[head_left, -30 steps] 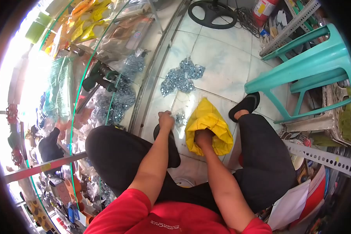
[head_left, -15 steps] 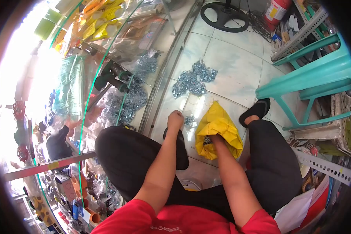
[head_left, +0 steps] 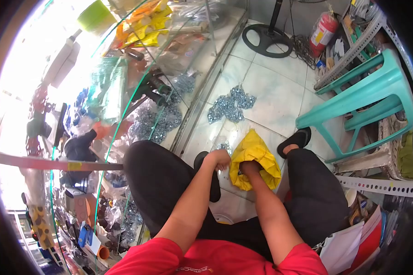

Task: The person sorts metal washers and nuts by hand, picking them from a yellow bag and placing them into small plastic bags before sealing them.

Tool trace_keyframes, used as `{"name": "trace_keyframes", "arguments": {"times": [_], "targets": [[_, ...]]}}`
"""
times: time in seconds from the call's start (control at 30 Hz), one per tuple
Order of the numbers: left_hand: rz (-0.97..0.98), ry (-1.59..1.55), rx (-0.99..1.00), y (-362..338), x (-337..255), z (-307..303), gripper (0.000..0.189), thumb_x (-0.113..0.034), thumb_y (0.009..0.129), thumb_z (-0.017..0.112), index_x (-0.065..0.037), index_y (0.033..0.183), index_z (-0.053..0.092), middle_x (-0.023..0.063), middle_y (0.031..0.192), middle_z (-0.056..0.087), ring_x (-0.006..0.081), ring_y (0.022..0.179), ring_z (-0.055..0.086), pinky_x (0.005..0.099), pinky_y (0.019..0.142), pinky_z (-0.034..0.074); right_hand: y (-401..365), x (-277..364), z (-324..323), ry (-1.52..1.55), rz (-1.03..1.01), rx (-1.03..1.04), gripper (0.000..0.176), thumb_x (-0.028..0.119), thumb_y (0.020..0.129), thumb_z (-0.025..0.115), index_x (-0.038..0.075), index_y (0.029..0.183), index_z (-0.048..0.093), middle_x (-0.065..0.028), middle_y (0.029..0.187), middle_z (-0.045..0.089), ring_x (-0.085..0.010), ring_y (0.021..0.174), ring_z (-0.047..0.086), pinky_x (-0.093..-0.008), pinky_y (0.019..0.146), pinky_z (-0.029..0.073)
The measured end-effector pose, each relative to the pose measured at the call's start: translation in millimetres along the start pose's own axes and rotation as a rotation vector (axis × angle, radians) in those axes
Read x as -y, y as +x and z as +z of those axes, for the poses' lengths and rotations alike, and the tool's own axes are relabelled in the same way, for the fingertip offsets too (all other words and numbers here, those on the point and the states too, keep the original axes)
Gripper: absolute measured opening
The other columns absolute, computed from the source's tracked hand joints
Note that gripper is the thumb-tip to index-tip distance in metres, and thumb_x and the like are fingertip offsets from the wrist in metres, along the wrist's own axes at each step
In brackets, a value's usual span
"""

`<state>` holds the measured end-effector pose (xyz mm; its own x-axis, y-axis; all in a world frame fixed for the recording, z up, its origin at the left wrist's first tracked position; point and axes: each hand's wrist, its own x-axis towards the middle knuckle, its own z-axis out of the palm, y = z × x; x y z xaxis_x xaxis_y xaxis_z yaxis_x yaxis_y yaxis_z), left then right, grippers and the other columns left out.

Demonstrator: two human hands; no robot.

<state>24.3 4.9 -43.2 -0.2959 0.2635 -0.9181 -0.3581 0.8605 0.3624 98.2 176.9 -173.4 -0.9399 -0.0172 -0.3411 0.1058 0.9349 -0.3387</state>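
My right hand (head_left: 250, 167) reaches into the open mouth of a yellow woven sack (head_left: 253, 145) on the floor; its fingers are hidden inside. Small metal pieces, apparently nuts, show dimly by that hand. My left hand (head_left: 221, 160) hovers left of the sack with curled fingers; what they hold, if anything, is hidden. Just beyond it lies a small clear packet of metal nuts (head_left: 224, 145). Farther out, several clear bags of shiny metal nuts (head_left: 231, 104) lie together on the tiles.
On the left stands a glass-edged display case with a large heap of bagged nuts (head_left: 158, 120). A teal plastic stool (head_left: 358, 98) stands at right near metal shelving. A black round base (head_left: 267, 41) and a red fire extinguisher (head_left: 324, 34) are at the back.
My left hand has come nearer to me and right, towards the sack. My right hand stays in the sack but sits slightly less deep. The camera view has shifted a little.
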Motion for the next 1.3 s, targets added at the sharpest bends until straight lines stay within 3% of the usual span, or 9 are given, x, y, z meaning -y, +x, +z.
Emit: {"name": "trace_keyframes", "arguments": {"times": [0.07,0.17,0.2,0.33,0.47,0.6,0.7,0.97,1.3], "targets": [[0.008,-0.103,0.230,-8,-3,19,0.033,-0.023,0.090,0.049,0.004,0.103,0.063,0.0186,0.105,0.068,0.0272,0.087,0.070,0.0392,0.068,0.058,13,-27,40,-0.094,-0.103,-0.075,0.042,0.033,0.088,0.052,0.011,0.123,0.059,-0.0126,0.127,0.060,-0.0295,0.118,0.055,-0.0421,0.098,0.041],[0.052,-0.292,0.408,6,3,42,0.047,-0.033,0.093,0.050,0.004,0.122,0.053,0.0205,0.124,0.058,0.0312,0.099,0.066,0.0393,0.077,0.057,18,-52,35,0.403,-0.071,0.148,0.040,0.031,0.086,0.056,0.007,0.116,0.062,-0.0128,0.114,0.066,-0.0321,0.103,0.062,-0.0427,0.092,0.046],[0.080,-0.369,0.416,11,7,51,0.052,-0.036,0.094,0.050,0.003,0.127,0.048,0.0221,0.131,0.053,0.0327,0.104,0.064,0.0401,0.079,0.057,-4,-25,-16,0.747,0.200,0.270,0.027,0.026,0.085,0.057,0.005,0.101,0.065,-0.0077,0.092,0.069,-0.0222,0.077,0.065,-0.0345,0.070,0.052],[0.152,-0.677,0.199,56,19,72,0.063,-0.047,0.096,0.045,-0.001,0.137,0.035,0.0242,0.131,0.048,0.0374,0.103,0.061,0.0466,0.084,0.054,-33,-32,-44,1.741,0.573,0.617,0.011,0.019,0.086,0.055,0.009,0.082,0.056,-0.0024,0.069,0.059,-0.0078,0.049,0.048,-0.0181,0.033,0.032],[0.206,-0.967,0.256,42,11,75,0.048,-0.041,0.098,0.043,-0.003,0.127,0.044,0.0195,0.113,0.056,0.0336,0.092,0.062,0.0469,0.085,0.054,-52,-12,-71,1.730,0.554,0.587,0.014,0.021,0.090,0.055,0.008,0.088,0.060,-0.0011,0.073,0.061,-0.0081,0.049,0.048,-0.0185,0.035,0.035],[0.300,-1.139,0.491,66,22,76,0.035,-0.033,0.101,0.040,-0.003,0.114,0.052,0.0153,0.101,0.061,0.0301,0.089,0.064,0.0464,0.085,0.055,-63,19,-104,1.313,0.324,0.529,0.018,0.023,0.092,0.059,0.007,0.092,0.064,0.0010,0.074,0.061,-0.0061,0.051,0.047,-0.0182,0.039,0.035],[0.325,-1.199,0.448,71,19,81,0.031,-0.030,0.101,0.040,-0.004,0.110,0.054,0.0119,0.095,0.063,0.0270,0.088,0.065,0.0444,0.084,0.056,-69,17,-107,1.125,0.224,0.465,0.019,0.024,0.092,0.061,0.006,0.096,0.065,0.0026,0.074,0.060,-0.0043,0.054,0.047,-0.0179,0.041,0.034],[0.313,-1.145,0.509,67,16,83,0.031,-0.030,0.100,0.042,-0.004,0.111,0.055,0.0091,0.095,0.065,0.0248,0.088,0.066,0.0401,0.081,0.057,-82,26,-136,0.869,0.229,0.404,0.027,0.030,0.089,0.064,0.008,0.104,0.068,0.0032,0.074,0.059,-0.0059,0.058,0.047,-0.0207,0.045,0.036],[0.364,-1.132,0.542,67,15,82,0.027,-0.028,0.097,0.045,-0.006,0.106,0.058,0.0095,0.096,0.066,0.0262,0.091,0.067,0.0404,0.082,0.056,-83,22,-143,1.186,0.363,0.413,0.023,0.030,0.091,0.062,0.008,0.096,0.065,0.0016,0.077,0.060,-0.0027,0.054,0.045,-0.0184,0.040,0.029]]}}
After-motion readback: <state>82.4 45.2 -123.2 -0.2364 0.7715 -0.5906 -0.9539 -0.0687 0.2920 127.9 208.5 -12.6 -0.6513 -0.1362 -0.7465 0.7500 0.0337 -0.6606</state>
